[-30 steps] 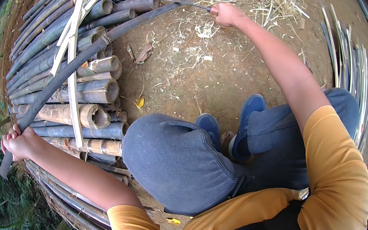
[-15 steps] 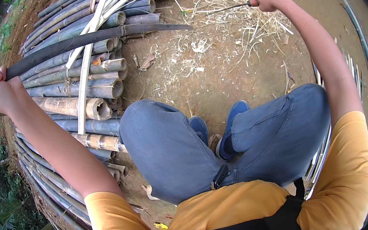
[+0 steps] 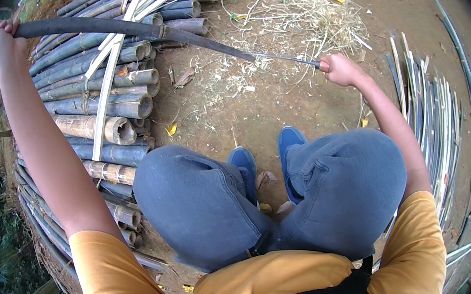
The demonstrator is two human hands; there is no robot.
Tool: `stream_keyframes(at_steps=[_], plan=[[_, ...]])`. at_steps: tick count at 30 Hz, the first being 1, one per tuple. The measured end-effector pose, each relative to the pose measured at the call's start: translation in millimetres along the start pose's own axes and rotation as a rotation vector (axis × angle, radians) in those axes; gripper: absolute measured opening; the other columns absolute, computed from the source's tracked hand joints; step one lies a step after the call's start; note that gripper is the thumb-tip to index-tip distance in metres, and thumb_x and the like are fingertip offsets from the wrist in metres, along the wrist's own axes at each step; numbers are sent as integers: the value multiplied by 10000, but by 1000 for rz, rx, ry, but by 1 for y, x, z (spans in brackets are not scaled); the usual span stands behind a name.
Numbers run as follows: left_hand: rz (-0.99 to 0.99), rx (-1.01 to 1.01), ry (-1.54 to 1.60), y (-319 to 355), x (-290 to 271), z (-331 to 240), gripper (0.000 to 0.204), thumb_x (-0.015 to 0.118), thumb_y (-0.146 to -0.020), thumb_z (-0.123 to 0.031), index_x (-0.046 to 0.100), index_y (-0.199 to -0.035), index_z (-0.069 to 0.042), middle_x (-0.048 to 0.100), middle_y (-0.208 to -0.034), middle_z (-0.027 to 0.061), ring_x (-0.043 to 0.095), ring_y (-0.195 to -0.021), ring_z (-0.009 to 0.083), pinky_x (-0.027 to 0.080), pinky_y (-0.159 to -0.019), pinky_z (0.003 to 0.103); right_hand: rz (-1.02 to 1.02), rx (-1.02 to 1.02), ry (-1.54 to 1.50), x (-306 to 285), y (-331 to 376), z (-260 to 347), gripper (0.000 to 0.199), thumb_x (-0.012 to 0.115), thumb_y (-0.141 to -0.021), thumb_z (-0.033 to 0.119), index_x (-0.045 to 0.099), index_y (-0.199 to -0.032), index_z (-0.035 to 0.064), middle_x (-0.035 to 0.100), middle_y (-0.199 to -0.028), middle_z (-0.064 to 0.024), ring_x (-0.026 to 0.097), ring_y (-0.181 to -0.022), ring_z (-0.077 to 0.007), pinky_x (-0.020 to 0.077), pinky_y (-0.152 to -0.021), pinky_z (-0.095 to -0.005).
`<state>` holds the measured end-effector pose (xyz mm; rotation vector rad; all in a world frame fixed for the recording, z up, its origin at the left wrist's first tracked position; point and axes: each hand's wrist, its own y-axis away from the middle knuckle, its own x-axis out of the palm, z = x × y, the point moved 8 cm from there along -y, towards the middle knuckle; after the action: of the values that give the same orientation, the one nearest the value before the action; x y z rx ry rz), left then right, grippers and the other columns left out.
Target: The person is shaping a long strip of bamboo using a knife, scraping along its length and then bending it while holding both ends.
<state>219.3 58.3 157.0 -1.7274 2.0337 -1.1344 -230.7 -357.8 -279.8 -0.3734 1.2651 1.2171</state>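
Note:
My left hand (image 3: 3, 45) is wrapped round a long dark bamboo strip (image 3: 106, 26) at the far left. The strip slants down to the right over the stacked poles, a node ring showing partway along. In my right hand (image 3: 345, 69), at centre right, is a knife (image 3: 295, 59) with a reddish-brown handle. Its thin blade points left and meets or overlaps the strip's free end; I cannot tell whether it has cut in. Pale bamboo shavings (image 3: 326, 19) lie on the ground beyond the knife.
A stack of bamboo poles (image 3: 117, 106) fills the left side, with pale split slats (image 3: 107, 98) across it. Many thin strips (image 3: 431, 121) lie at right, and a long green strip (image 3: 454, 38) beyond them. My bent knees (image 3: 195, 200) are below centre.
My left hand has moved away from me and slightly right, raising the strip's near end in view. My right hand has come closer, bringing the knife to the strip's free end.

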Motion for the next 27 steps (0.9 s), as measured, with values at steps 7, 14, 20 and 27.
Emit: stream_keyframes(at_steps=[7, 14, 20, 27], plan=[[-110, -80, 53, 36, -37, 1, 144, 488, -935, 110, 484, -912, -32, 424, -669, 35, 389, -514, 114, 356, -479, 266, 3, 108, -50, 39, -17, 3, 209, 492, -907, 189, 645, -955, 55, 679, -985, -222, 661, -960, -379, 499, -825, -495], [-39, -100, 86, 32, -53, 1, 193, 490, -925, 106, 504, -854, -73, 382, -624, 14, 336, -486, 107, 301, -435, 244, 8, 55, -82, 38, -32, 10, 222, 485, -928, 214, 636, -933, 51, 671, -957, -207, 656, -917, -371, 498, -786, -485], [1, -101, 97, 36, -47, 1, 185, 496, -930, 94, 493, -850, -73, 390, -654, 11, 338, -491, 102, 305, -449, 237, -12, 24, -92, 37, -35, 10, 121, 516, -856, 126, 596, -868, 36, 650, -830, -222, 641, -785, -387, 477, -708, -486], [20, -98, 108, 32, -52, 2, 198, 483, -919, 115, 490, -863, -75, 387, -660, 13, 343, -496, 99, 306, -450, 237, -19, 44, -101, 39, -38, 10, 136, 523, -871, 131, 616, -892, 34, 662, -857, -217, 653, -818, -384, 481, -723, -488]])
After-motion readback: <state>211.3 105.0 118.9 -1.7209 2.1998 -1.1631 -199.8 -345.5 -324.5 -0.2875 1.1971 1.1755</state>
